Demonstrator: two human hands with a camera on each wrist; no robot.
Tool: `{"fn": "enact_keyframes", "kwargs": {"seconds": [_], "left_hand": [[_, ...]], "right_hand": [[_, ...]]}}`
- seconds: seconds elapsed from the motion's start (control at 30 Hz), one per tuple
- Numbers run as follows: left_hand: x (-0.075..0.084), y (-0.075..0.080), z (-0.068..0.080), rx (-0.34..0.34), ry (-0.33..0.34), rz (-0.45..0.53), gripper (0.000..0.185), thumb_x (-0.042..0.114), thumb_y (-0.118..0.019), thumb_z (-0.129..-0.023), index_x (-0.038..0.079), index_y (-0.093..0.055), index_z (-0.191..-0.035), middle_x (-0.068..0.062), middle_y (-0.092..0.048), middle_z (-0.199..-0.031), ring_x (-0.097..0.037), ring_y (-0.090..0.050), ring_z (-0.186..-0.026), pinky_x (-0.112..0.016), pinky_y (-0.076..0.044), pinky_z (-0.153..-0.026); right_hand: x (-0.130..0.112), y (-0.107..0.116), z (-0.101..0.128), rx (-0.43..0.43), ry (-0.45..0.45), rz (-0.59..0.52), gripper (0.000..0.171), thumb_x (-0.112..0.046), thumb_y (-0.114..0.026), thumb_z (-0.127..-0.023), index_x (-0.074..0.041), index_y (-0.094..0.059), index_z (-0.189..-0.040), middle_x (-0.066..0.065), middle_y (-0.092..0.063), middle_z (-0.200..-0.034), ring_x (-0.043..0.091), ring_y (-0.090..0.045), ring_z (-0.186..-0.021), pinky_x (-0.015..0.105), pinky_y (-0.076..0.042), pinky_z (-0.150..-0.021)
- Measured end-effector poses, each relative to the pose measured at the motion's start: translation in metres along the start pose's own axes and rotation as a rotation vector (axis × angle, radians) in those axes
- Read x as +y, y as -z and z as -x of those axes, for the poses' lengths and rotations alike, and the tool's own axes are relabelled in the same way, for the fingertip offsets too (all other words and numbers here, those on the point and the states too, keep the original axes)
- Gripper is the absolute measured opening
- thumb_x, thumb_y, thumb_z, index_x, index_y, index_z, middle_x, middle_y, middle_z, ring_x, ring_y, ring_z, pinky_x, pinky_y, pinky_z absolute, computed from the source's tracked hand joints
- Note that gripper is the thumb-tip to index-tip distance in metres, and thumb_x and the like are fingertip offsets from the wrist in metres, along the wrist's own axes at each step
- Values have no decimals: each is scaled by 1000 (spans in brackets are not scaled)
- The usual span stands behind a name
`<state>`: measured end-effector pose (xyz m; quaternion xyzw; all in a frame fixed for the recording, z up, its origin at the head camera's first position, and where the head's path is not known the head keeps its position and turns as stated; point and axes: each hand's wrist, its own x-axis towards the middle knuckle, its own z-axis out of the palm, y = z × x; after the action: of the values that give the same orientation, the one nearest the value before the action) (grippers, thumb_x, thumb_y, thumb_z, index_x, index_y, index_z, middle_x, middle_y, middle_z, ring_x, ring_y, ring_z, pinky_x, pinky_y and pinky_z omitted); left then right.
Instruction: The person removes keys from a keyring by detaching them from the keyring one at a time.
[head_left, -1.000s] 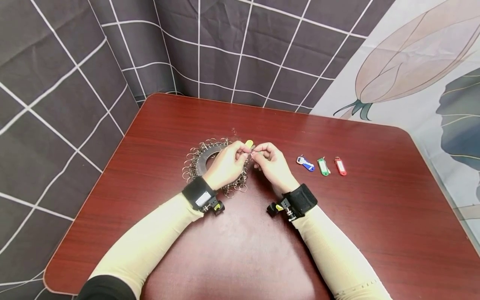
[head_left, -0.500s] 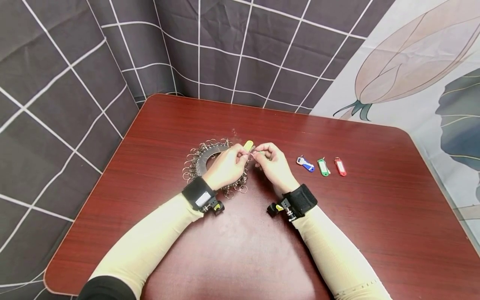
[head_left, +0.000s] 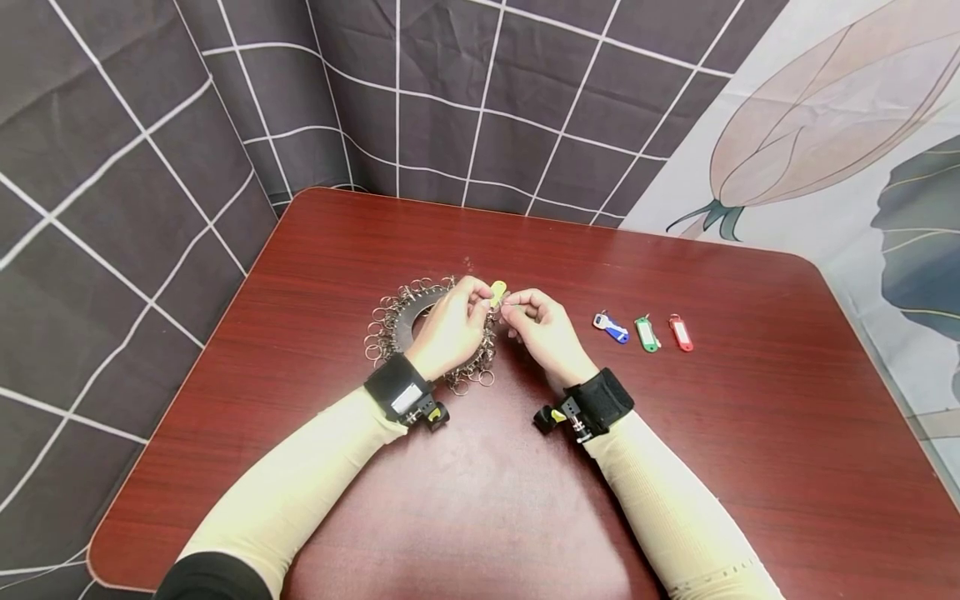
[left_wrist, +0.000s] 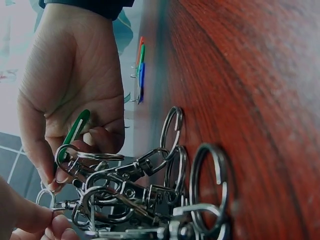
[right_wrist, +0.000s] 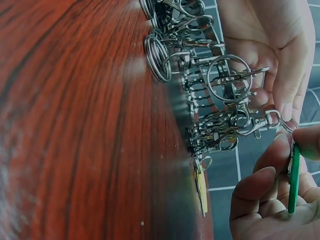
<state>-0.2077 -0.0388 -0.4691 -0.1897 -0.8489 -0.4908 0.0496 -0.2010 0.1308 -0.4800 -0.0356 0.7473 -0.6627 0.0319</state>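
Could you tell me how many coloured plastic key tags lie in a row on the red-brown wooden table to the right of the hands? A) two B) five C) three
C: a blue plastic key tag, a green one and a red one lie side by side there.

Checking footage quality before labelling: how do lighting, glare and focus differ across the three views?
Head view: bright, evenly lit and sharp, with a soft sheen on the table near the person. Left wrist view: dim; the key rings are sharp, the table blurs close to the lens. Right wrist view: dim too; rings sharp, near tabletop smeared with pale glare.
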Motion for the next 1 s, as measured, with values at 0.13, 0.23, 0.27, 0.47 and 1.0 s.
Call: {"fn": "enact_keyframes", "kwargs": {"seconds": [0.13,0.23,0.27,0.47,1.0], "left_hand": [[1,1,0,0,-12,-13,15,5,-54,-95,6,-57,-110,-7,-60,-94,-17,-57,-81,-31,-47,-72],[2,2,1,-1,-24,-36,13,5,-56,-95,5,-58,-107,-8,-62,-94,-18,-58,-81,-32,-48,-72],[3,2,1,-2,-26,-44,12,5,-56,-94,5,-58,-106,-8,-63,-94,-18,-58,-82,-32,-48,-72],[3,2,1,5,-22,-54,16,0,-56,-92,4,-59,-107,-9,-63,-95,-18,-60,-85,-30,-49,-75],[0,1,1,-2,-78,-42,21,-6,-52,-88,5,-61,-103,-11,-59,-98,-19,-54,-89,-31,-46,-77]], "right_hand": [[0,0,-1,-3,4,5,17,-12,-63,-92,-1,-61,-106,24,-62,-88,16,-55,-64,29,-45,-57],[-1,1,-1,1,8,11,18,-11,-62,-92,-1,-61,-107,26,-62,-89,16,-55,-64,30,-45,-57],[-1,1,-1,2,9,11,18,-11,-62,-92,-1,-61,-107,26,-62,-90,15,-55,-64,30,-45,-58],[0,2,-1,-19,2,43,18,-11,-63,-91,-1,-61,-106,23,-64,-89,17,-57,-66,30,-47,-59],[-2,1,1,-12,28,23,20,-13,-64,-93,1,-60,-107,27,-62,-90,17,-55,-66,31,-45,-58]]}}
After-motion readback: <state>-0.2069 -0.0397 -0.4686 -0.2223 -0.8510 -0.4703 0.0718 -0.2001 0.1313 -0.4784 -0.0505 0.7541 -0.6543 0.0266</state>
